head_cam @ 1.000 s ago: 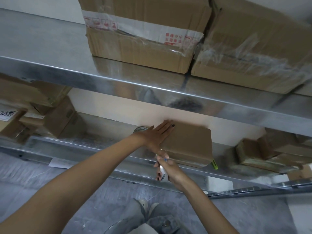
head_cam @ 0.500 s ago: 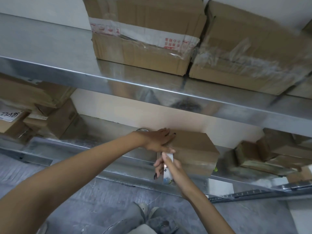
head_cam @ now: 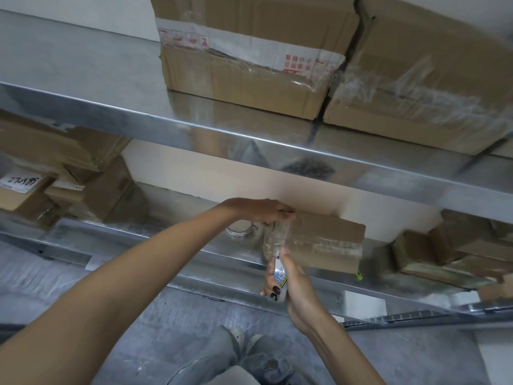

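A small cardboard box (head_cam: 327,237) lies on the lower metal shelf (head_cam: 222,262). My left hand (head_cam: 263,211) sits at the box's top left corner, fingers bent down over the edge onto the upper end of a strip of clear tape (head_cam: 274,237). The strip runs down the box's left end to a white printed tape roll (head_cam: 279,276). My right hand (head_cam: 298,290) grips that roll just below the shelf's front edge. More clear tape shows across the box's front face.
A second roll of tape (head_cam: 240,231) lies on the shelf left of the box. Stacked cartons stand at the lower left (head_cam: 91,190) and lower right (head_cam: 458,254). Two large taped cartons (head_cam: 249,65) sit on the upper shelf (head_cam: 194,129). A yellow-green object (head_cam: 359,275) pokes out under the box's right corner.
My left hand went from lying flat on the box top to bent over its left corner. My right hand dropped lower, drawing a strip of clear tape down the box's end.
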{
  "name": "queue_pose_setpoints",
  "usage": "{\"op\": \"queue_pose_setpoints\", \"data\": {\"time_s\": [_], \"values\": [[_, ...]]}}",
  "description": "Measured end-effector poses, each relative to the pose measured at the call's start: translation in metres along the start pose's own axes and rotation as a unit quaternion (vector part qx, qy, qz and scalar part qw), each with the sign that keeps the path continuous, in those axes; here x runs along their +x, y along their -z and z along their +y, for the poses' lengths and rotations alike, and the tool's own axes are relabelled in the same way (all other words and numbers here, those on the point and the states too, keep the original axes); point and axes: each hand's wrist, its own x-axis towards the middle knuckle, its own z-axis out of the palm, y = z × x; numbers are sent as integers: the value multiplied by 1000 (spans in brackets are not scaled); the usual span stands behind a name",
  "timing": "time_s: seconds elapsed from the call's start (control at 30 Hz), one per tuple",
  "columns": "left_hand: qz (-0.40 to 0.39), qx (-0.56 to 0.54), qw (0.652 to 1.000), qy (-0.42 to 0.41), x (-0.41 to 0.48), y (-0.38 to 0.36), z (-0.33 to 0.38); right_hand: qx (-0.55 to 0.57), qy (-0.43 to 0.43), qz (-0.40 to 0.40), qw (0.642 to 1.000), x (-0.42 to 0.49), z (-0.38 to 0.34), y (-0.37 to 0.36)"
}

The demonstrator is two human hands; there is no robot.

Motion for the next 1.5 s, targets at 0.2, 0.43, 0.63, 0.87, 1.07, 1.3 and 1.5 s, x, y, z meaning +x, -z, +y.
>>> {"op": "queue_pose_setpoints", "data": {"time_s": [0.2, 0.43, 0.63, 0.87, 1.07, 1.3, 1.5], "values": [[15, -36, 999, -3, 8, 4, -5, -25, -49, 32, 998, 6, 7, 2], [22, -33, 999, -14, 22, 5, -16, -50, -87, 66, 993, 21, 17, 5], [42, -52, 998, -20, 21, 8, -15, -70, -116, 73, 988, 33, 19, 9], [63, -22, 998, -14, 34, 9, -25, -100, -145, 88, 980, 49, 20, 10], [270, 297, 914, -53, 28, -15, -3, -98, -156, 85, 979, 56, 5, 11], [375, 269, 884, -74, 32, -50, -6, -83, -187, 40, 978, 56, -4, 12], [288, 267, 916, -76, 28, -34, -8, -56, -176, 50, 982, 56, -5, 10]]}}
